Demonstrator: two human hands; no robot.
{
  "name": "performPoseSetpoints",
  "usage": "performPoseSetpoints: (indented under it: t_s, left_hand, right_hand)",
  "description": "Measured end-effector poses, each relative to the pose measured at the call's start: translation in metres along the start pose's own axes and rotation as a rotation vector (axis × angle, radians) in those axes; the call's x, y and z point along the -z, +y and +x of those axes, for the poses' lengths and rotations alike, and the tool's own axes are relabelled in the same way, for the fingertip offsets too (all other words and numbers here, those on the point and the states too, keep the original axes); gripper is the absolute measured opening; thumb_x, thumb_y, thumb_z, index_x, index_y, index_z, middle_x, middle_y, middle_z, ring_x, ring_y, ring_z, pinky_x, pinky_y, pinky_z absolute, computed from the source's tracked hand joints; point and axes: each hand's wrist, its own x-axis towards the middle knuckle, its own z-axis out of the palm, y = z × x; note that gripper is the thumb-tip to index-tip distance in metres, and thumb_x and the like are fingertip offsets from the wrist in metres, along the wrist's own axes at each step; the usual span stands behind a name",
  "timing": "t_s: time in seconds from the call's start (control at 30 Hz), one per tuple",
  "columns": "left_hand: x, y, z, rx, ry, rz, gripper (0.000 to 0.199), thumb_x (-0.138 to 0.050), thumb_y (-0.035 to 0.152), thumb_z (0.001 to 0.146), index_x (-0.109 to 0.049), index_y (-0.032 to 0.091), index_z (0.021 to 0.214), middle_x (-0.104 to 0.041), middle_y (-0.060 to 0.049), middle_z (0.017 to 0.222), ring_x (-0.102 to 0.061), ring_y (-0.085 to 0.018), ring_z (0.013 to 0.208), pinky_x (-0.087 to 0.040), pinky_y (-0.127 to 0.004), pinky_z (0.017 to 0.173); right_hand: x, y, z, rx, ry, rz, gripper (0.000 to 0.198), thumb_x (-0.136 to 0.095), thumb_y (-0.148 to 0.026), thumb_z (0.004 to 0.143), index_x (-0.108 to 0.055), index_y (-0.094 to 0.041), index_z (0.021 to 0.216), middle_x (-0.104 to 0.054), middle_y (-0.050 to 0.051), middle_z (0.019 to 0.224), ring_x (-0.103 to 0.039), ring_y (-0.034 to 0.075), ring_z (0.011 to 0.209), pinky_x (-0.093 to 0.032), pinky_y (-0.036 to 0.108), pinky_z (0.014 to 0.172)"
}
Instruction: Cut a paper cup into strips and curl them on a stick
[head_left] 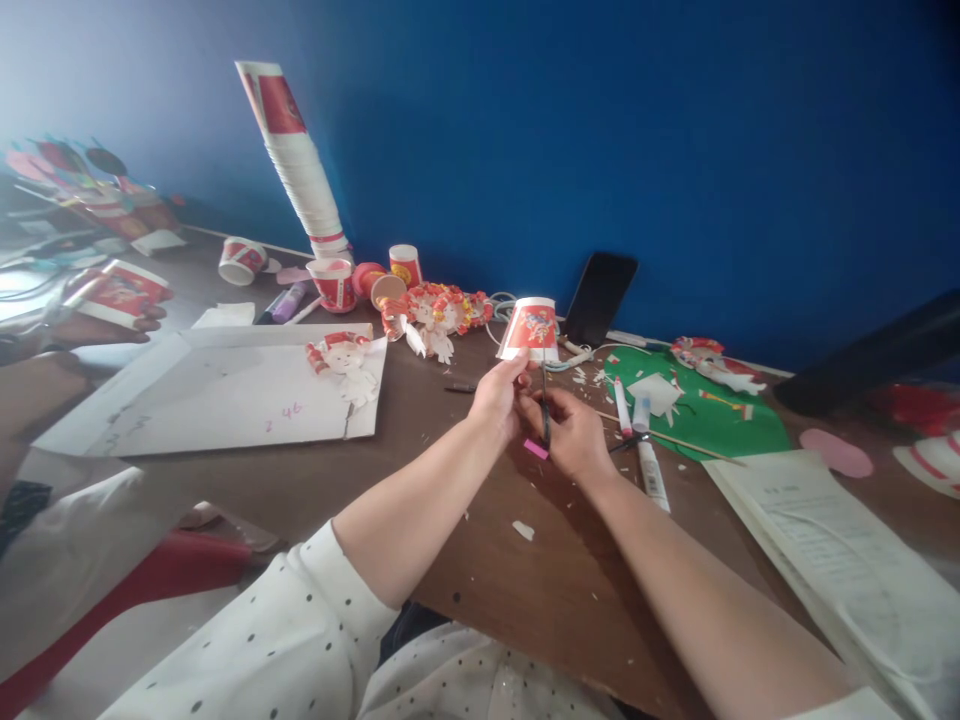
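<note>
Our left hand (498, 395) grasps a red-and-white printed paper cup (531, 325), narrow end up, above the brown tabletop (517, 600), left of a black rectangular phone (602, 298). Our right hand (576, 430) grips slim dark scissors (547, 412), pointing up at the cup.

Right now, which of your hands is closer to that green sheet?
The right. The right hand, holding the scissors, is left of the green sheet; the left hand, gripping the paper cup, is farther left.
</note>
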Motion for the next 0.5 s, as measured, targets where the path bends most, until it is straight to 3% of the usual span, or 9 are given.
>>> performPoseSetpoints:
  t_s: [0.5]
  left_hand:
    - [-0.0019,0.0013,-0.0022,0.017,-0.005,-0.003,0.034,-0.072,0.042,0.074,-0.056,0.013,0.065,-0.039,0.006,0.05,-0.037,-0.004,0.042,-0.039,-0.019,0.048]
  right_hand:
    - [-0.0017,-0.0007,-0.0005,-0.005,0.016,0.03,0.038,-0.062,-0.054,0.076,-0.067,-0.018,0.088,-0.067,0.003,0.07,-0.055,0.015,0.058,-0.042,0.024,0.055]
